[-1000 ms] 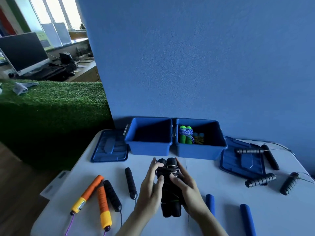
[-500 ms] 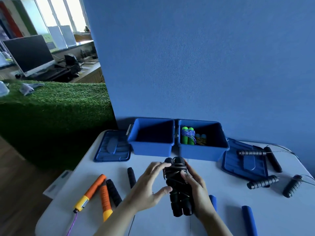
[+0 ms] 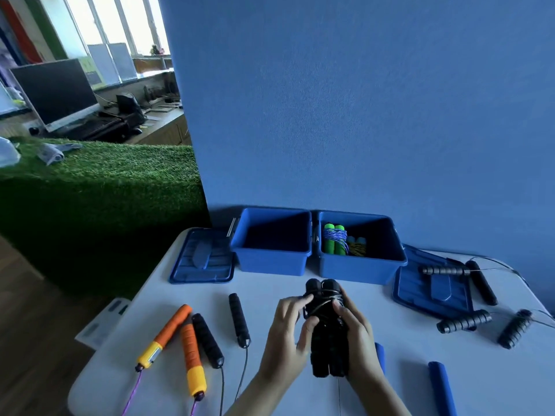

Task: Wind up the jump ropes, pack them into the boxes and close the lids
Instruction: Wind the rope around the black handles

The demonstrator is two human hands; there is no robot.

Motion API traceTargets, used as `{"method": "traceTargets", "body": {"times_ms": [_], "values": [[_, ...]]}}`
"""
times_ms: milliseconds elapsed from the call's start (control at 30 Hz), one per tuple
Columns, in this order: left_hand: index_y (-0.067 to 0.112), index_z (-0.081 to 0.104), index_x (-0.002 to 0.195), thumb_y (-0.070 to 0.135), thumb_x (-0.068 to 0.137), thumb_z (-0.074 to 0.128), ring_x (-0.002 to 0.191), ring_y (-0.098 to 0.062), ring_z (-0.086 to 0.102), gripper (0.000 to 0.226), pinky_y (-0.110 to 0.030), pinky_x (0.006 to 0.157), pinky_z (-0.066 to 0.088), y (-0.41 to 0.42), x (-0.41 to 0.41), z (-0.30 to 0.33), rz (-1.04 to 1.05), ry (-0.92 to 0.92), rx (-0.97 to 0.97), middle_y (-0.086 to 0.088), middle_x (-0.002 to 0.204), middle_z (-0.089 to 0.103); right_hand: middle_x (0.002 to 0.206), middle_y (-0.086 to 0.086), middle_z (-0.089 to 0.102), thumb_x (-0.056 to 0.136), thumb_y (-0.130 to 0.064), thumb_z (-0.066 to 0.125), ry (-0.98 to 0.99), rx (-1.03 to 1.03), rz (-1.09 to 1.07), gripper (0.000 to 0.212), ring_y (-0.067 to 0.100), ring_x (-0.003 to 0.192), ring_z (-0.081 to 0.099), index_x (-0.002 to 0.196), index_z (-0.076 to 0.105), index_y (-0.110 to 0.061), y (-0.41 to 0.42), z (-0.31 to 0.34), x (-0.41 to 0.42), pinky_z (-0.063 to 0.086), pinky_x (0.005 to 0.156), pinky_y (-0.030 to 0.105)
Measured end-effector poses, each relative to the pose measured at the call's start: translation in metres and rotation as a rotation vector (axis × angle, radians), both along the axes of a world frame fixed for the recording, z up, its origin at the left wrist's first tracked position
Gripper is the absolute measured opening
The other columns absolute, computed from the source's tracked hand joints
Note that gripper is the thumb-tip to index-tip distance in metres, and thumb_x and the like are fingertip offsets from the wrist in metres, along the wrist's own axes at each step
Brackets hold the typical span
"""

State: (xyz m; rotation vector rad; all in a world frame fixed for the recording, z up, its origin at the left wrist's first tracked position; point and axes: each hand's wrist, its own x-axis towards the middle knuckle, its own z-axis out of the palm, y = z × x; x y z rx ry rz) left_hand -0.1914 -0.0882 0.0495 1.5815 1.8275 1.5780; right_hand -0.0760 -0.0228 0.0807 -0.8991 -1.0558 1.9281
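From the head camera, both hands work at the middle of the white surface (image 3: pixel 405 370). The right hand (image 3: pixel 357 334) is closed around a pair of black foam handles (image 3: pixel 329 340) held side by side and pointing away from the person, with thin cord wound round their upper part. The left hand (image 3: pixel 288 334) touches the same bundle from the left, its fingers curled loosely against the coils and its thumb pressed on the handles' side.

Behind the bundle two open blue boxes stand side by side against the blue wall (image 3: pixel 360 100). The left box (image 3: pixel 271 261) shows only a dark interior. The right box (image 3: pixel 360 270) holds a wound green-handled rope (image 3: pixel 334 243) and a smaller yellow-and-blue bundle (image 3: pixel 356 247) beside it. A blue lid (image 3: pixel 202 258) lies flat left of the boxes, and another lid (image 3: pixel 432 286) lies to their right.

On the left of the surface lie two orange handles (image 3: pixel 177 334) with purple cord and two black handles (image 3: pixel 238 319) with dark cord. On the right are ribbed black handles (image 3: pixel 464 321) with thin cord, and two blue handles (image 3: pixel 441 385) near the front edge.
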Motion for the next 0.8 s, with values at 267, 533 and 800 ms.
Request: {"method": "traceTargets", "body": {"times_ms": [267,533,800], "values": [[0.025,0.027,0.144,0.042,0.091,0.04,0.13,0.01,0.032,0.057,-0.002,0.1,0.027,0.009,0.031,0.007,0.054,-0.236,-0.042,0.001,0.144,0.031,0.117,0.003,0.068,0.095,-0.012,0.046,-0.036,-0.025,-0.022,0.039,0.022,0.111,0.063,0.128,0.056,-0.031,-0.002,0.0,-0.01,0.043,0.103,0.042],[0.022,0.032,0.144,0.03,0.099,0.038,0.125,0.005,0.044,0.046,-0.006,0.098,0.035,0.012,0.017,-0.008,0.161,-0.248,-0.044,0.005,0.141,0.03,0.107,-0.011,0.071,0.093,-0.025,0.055,-0.231,0.062,0.1,0.034,0.005,0.103,0.065,0.123,0.056,-0.042,0.004,-0.009,-0.029,0.047,0.098,0.032],[0.034,0.042,0.133,0.02,0.092,0.039,0.112,0.014,0.047,0.043,-0.003,0.088,0.037,0.026,-0.031,-0.007,0.048,-0.45,-0.193,0.01,0.134,0.036,0.093,0.003,0.074,0.089,-0.009,0.058,-0.326,0.083,-0.018,0.028,0.021,0.092,0.069,0.11,0.068,-0.024,0.016,-0.024,-0.063,0.053,0.086,0.038]]}}
